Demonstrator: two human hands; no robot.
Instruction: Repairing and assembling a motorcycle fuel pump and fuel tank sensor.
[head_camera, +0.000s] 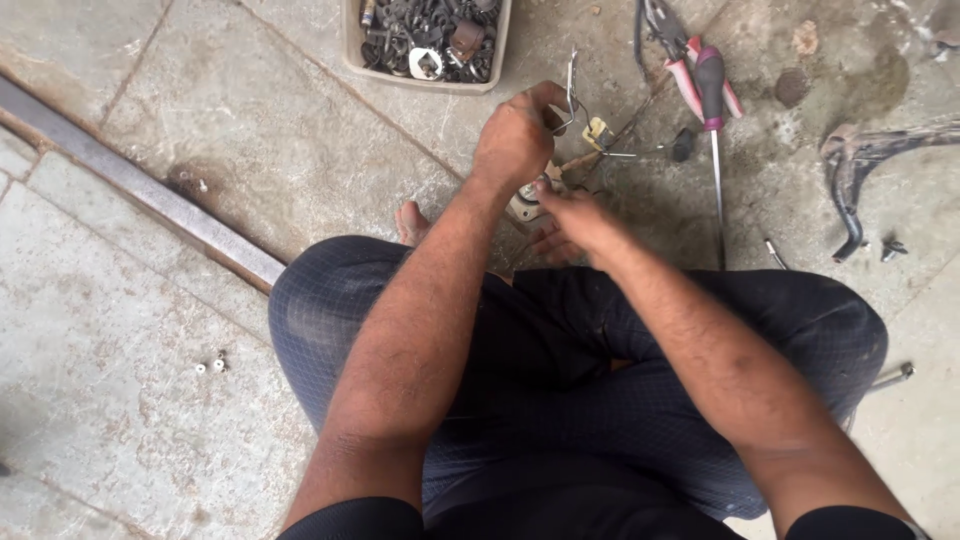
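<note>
Left hand (515, 135) grips one bent wire (571, 92); right hand (568, 222) pinches one small metal part (527, 200); one screwdriver (714, 110) nearby.

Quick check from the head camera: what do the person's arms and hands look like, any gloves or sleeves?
Both hands are bare: no gloves, rings or watch show on the left hand or the right hand. The forearms are uncovered and hairy. Short black sleeves end at the upper arms. The right hand is motion-blurred, so finer detail there cannot be told.

Left hand (515, 140) grips bent metal tool (570, 95); right hand (572, 218) steadies small part (524, 203).
</note>
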